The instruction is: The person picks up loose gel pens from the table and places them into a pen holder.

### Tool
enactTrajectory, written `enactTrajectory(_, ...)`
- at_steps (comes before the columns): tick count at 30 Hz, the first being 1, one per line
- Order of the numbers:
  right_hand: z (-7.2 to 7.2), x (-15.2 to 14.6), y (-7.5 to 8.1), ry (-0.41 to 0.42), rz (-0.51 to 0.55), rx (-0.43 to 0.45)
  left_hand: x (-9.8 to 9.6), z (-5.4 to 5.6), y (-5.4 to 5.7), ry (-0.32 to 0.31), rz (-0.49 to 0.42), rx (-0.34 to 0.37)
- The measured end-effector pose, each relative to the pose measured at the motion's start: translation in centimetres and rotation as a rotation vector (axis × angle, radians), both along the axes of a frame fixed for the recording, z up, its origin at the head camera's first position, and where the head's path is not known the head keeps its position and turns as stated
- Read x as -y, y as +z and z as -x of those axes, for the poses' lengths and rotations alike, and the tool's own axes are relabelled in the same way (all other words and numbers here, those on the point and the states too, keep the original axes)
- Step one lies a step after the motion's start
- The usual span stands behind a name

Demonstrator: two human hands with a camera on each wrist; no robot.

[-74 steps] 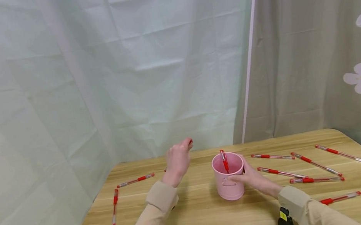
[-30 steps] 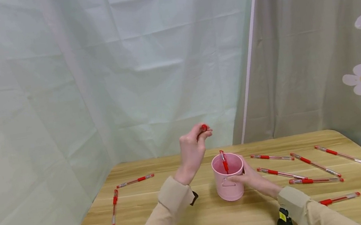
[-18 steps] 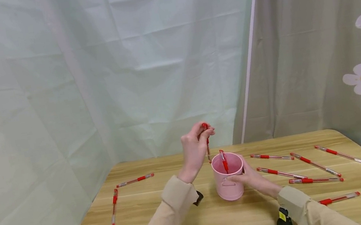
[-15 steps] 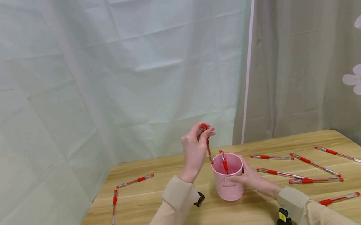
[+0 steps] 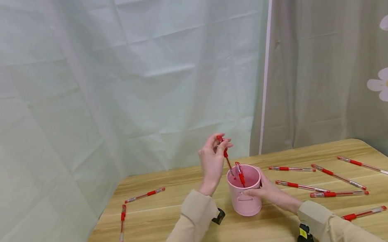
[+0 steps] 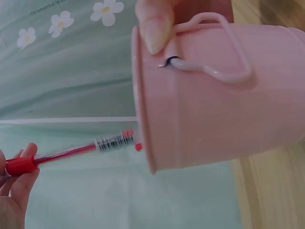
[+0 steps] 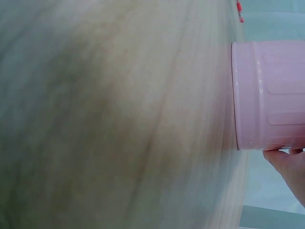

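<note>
1. Left hand [image 5: 212,162], mid-frame, pinches a pen [image 5: 227,158] toward its upper end, fingers narrowed around it.
2. From those fingers, the pen slopes steeply down and slightly right, its lower tip at the left side of the bucket's [image 5: 247,205] mouth.
3. Right hand [image 5: 270,191], right of centre, grips the upright bucket's right side; the left hand hangs above and left of the opening.
4. A second pen [image 5: 240,172] leans inside.
</note>
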State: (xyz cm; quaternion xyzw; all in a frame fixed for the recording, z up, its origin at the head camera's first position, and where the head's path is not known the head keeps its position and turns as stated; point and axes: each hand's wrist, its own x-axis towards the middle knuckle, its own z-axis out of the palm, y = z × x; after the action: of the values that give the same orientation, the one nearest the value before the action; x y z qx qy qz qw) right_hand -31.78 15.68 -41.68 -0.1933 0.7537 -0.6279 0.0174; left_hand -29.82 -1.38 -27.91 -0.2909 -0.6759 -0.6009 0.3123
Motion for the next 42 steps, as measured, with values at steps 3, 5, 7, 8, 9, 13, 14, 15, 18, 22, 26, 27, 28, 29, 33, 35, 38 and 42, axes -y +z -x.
enactTrajectory(3, 0.0, 0.0, 0.0, 0.010, 0.020, -0.009, -0.1, 1.0, -1.0, -0.017, -0.012, 0.027)
enactTrajectory(5, 0.0, 0.0, 0.0, 0.012, 0.027, -0.009, -0.2, 1.9, -1.9, -0.030, -0.022, 0.051)
enactTrajectory(7, 0.0, 0.0, 0.0, 0.013, 0.029, -0.004, -0.4, 2.8, -2.7, -0.043, -0.031, 0.070)
enactTrajectory(8, 0.0, 0.0, 0.0, 0.010, 0.028, -0.001, -0.4, 3.3, -3.1, -0.055, -0.040, 0.084)
enactTrajectory(9, -0.1, 0.0, 0.0, 0.008, 0.021, 0.005, -0.4, 3.6, -3.4, -0.061, -0.045, 0.089)
enactTrajectory(13, 0.0, 0.1, 0.2, 0.005, 0.009, 0.011, -0.5, 4.2, -4.0, -0.085, -0.061, 0.115)
enactTrajectory(14, 0.1, 0.1, 0.3, 0.004, 0.012, 0.010, -0.5, 4.3, -4.1, -0.091, -0.061, 0.125)
enactTrajectory(15, 0.1, 0.1, 0.3, 0.006, 0.018, 0.009, -0.5, 4.3, -4.3, -0.087, -0.055, 0.135)
enactTrajectory(18, 0.2, 0.1, 0.4, 0.012, 0.035, -0.003, -0.5, 4.4, -4.6, -0.061, -0.031, 0.176)
enactTrajectory(22, 0.2, 0.1, 0.4, 0.009, 0.030, -0.008, -0.5, 4.7, -5.2, 0.008, 0.019, 0.216)
enactTrajectory(26, -0.2, 0.2, 0.6, 0.010, 0.026, -0.011, -0.4, 5.1, -5.7, 0.064, 0.062, 0.249)
enactTrajectory(27, -0.4, 0.3, 0.9, 0.013, 0.027, -0.008, -0.4, 5.2, -5.8, 0.074, 0.070, 0.258)
enactTrajectory(28, -0.4, 0.3, 1.0, 0.016, 0.024, -0.001, -0.4, 5.3, -5.9, 0.081, 0.078, 0.266)
enactTrajectory(29, -0.5, 0.2, 1.1, 0.016, 0.017, 0.006, -0.4, 5.4, -6.1, 0.087, 0.086, 0.274)
enactTrajectory(33, -0.3, 0.2, 0.9, 0.007, 0.009, 0.015, -0.4, 5.6, -6.4, 0.106, 0.129, 0.293)
enactTrajectory(35, 0.0, 0.2, 0.5, 0.000, 0.008, 0.007, -0.4, 5.6, -6.7, 0.110, 0.152, 0.299)
enactTrajectory(38, 0.1, 0.2, 0.4, -0.002, 0.008, -0.002, -0.5, 5.7, -7.0, 0.123, 0.186, 0.305)
enactTrajectory(42, 0.0, 0.1, 0.4, -0.002, 0.002, -0.009, -0.6, 5.7, -7.3, 0.144, 0.221, 0.317)
